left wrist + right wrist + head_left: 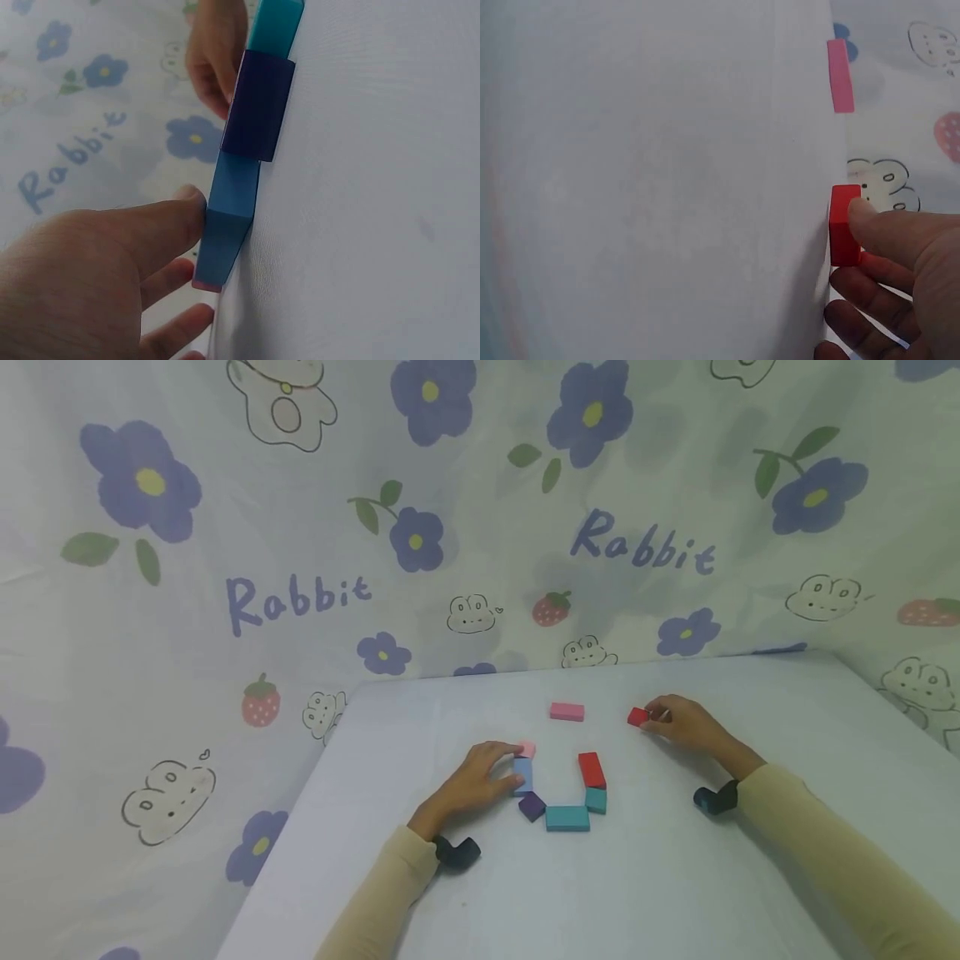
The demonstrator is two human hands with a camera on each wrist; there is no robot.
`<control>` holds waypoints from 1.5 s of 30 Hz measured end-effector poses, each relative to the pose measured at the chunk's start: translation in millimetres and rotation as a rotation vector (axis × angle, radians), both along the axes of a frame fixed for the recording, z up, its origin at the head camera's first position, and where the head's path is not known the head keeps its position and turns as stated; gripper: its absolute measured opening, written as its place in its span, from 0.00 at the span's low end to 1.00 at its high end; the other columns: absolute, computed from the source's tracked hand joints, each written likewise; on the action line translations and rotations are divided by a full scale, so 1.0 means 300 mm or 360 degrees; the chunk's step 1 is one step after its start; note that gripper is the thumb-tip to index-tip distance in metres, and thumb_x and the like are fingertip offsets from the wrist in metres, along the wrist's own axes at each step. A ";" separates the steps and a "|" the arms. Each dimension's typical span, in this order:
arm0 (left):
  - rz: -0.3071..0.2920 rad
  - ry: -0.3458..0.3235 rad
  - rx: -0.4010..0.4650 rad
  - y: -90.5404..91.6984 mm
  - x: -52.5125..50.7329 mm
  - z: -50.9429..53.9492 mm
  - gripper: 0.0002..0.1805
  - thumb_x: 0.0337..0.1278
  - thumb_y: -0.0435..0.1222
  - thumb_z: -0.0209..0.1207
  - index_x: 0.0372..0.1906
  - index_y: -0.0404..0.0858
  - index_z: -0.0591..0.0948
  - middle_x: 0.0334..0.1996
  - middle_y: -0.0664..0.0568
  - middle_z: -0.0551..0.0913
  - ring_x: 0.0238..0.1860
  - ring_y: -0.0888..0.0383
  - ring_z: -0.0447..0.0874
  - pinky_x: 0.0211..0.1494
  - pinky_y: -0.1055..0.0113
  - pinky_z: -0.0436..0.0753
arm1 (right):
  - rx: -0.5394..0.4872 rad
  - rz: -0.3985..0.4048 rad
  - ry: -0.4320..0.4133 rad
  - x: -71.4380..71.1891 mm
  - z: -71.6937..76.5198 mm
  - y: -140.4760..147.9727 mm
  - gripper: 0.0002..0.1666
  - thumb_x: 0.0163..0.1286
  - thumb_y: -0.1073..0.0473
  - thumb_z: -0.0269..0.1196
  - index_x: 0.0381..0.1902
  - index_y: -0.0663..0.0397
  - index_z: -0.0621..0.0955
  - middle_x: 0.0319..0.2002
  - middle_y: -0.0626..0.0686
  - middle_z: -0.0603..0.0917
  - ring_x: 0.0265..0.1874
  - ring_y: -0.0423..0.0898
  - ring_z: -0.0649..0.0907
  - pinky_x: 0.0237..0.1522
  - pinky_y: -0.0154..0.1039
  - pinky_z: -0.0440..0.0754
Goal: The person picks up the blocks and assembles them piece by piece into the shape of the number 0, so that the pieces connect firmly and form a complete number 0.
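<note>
My right hand pinches a small red cube between thumb and fingers at the back right of the table; the right wrist view shows the thumb against the red cube. On the left, my left hand rests beside a light blue block, thumb touching it. Its index finger reaches a small pink cube at that block's far end. A purple cube, a teal block, a teal cube and a red block continue from the blue one in a U shape.
A longer pink block lies apart behind the U, to the left of the red cube. White cloth covers the table. A curtain printed with flowers and rabbits hangs behind it. Dark devices are strapped at both wrists.
</note>
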State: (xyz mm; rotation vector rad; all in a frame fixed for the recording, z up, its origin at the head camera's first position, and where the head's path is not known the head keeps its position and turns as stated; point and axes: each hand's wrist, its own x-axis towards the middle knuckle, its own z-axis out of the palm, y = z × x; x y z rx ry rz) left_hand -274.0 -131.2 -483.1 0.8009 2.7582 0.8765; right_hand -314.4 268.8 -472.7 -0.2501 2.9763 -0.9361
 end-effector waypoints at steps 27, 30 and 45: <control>-0.0036 0.0047 -0.0007 -0.006 0.000 0.013 0.30 0.69 0.52 0.56 0.72 0.49 0.69 0.72 0.49 0.69 0.76 0.44 0.57 0.77 0.43 0.60 | 0.0016 0.0014 0.0004 -0.020 0.020 -0.029 0.22 0.69 0.56 0.66 0.55 0.63 0.80 0.49 0.62 0.83 0.45 0.55 0.80 0.44 0.46 0.85; -0.0024 0.0047 -0.0013 -0.007 -0.002 0.016 0.30 0.69 0.52 0.56 0.72 0.49 0.69 0.72 0.49 0.68 0.76 0.45 0.57 0.77 0.43 0.60 | -0.0004 0.0063 0.0003 -0.014 0.045 -0.048 0.22 0.69 0.56 0.65 0.56 0.63 0.79 0.50 0.62 0.83 0.46 0.55 0.80 0.42 0.44 0.85; 0.0030 -0.0012 -0.0014 0.008 0.011 0.010 0.30 0.68 0.54 0.56 0.71 0.51 0.70 0.72 0.51 0.69 0.76 0.47 0.57 0.76 0.44 0.61 | -0.0055 0.0459 0.0094 0.035 0.088 -0.143 0.22 0.67 0.56 0.68 0.56 0.58 0.81 0.48 0.57 0.84 0.45 0.51 0.83 0.48 0.48 0.85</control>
